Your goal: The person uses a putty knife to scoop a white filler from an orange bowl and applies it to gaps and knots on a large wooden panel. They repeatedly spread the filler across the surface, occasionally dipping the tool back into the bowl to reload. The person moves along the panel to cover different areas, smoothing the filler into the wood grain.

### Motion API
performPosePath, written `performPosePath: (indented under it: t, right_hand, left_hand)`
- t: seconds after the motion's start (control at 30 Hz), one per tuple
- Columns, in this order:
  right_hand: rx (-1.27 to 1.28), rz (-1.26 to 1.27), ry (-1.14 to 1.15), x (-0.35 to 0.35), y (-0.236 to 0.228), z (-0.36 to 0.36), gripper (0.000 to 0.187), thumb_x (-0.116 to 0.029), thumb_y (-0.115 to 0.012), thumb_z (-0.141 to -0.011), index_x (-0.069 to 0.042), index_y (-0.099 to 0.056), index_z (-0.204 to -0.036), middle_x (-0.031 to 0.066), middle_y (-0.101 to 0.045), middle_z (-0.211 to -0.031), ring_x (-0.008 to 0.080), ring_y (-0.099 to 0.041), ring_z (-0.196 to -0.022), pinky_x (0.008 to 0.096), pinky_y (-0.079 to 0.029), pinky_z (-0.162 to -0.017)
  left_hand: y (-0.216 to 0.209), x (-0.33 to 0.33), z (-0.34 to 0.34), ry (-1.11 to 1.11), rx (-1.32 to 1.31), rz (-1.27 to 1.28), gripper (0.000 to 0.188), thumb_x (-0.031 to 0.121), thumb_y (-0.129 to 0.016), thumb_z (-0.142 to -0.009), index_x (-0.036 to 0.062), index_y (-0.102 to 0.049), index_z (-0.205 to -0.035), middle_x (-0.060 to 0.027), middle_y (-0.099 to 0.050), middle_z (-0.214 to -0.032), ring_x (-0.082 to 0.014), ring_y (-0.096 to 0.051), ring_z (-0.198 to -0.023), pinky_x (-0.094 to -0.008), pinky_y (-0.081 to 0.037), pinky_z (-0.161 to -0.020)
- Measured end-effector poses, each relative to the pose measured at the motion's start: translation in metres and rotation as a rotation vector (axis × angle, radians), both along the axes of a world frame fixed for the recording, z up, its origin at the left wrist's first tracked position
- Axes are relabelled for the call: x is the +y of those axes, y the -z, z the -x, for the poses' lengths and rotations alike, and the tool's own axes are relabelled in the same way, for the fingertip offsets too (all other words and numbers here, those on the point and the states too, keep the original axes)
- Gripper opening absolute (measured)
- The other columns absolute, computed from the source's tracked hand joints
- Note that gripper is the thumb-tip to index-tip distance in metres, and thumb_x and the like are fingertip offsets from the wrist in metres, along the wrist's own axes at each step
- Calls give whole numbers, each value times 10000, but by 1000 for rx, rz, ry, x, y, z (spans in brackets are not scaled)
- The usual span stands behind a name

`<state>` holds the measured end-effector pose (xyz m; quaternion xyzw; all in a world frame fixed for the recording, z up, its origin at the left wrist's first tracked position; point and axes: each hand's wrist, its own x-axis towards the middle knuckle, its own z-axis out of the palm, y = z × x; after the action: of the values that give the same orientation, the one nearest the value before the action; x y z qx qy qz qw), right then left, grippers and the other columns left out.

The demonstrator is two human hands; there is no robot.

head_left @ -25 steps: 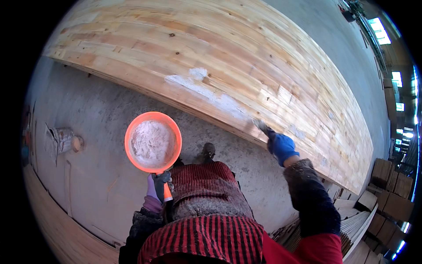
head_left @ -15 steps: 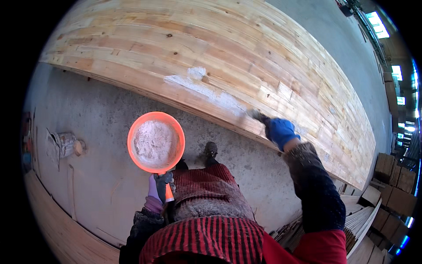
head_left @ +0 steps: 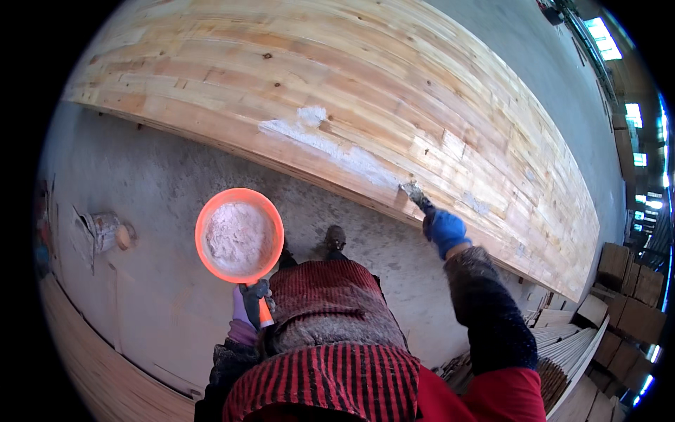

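My left hand (head_left: pixel 249 304), in a purple and dark glove, is wrapped round the handle of an orange dipper (head_left: pixel 280 232). Pale pinkish-white paste (head_left: pixel 239 238) fills much of its bowl. In a blue glove, my right hand (head_left: pixel 446 231) grips the dark handle of a putty knife (head_left: pixel 413 191). Its blade is on or just over a long panel of joined wood strips (head_left: pixel 267 35), near the panel's front edge. A whitish smear of paste (head_left: pixel 337 151) runs along the wood left of the blade, and a fainter patch (head_left: pixel 475 203) lies to its right.
A paste-stained bucket (head_left: pixel 105 232) lies on the concrete floor (head_left: pixel 162 183) at the left. Boards (head_left: pixel 105 352) extend along the lower left. Stacked wood strips (head_left: pixel 569 352) and wooden blocks (head_left: pixel 636 320) are at the lower right. My shoe (head_left: pixel 335 238) stands below the panel's edge.
My right hand has shifted slightly left and down, and the putty knife's blade now shows more sharply. The dipper has moved a little left and down in my left hand.
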<state>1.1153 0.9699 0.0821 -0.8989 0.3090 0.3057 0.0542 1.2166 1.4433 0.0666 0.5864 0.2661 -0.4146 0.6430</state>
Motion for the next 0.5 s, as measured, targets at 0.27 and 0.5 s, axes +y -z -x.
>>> performPosePath:
  t: [0.27, 0.5]
  right_hand:
    - [-22, -64, 211, 33, 10, 14, 367, -185, -480, -904, -73, -587, -1237, 213, -692, -958, 365, -689, -857, 475, -543, -777]
    - [104, -112, -18, 63, -11, 16, 393, -182, -476, -898, -65, -580, -1259, 206, -696, -1016, 350, -693, -908, 473, -549, -754]
  left_hand:
    - [-20, -9, -9, 79, 3, -17, 132, 117, -625, -819, 53, -555, -911, -37, -535, -714, -161, -548, -509, -296, -464, -466]
    - [18, 20, 1, 109, -56, 49, 147, 123, -630, -799, 50, -555, -903, -32, -524, -711, -167, -547, -511, -305, -473, -462]
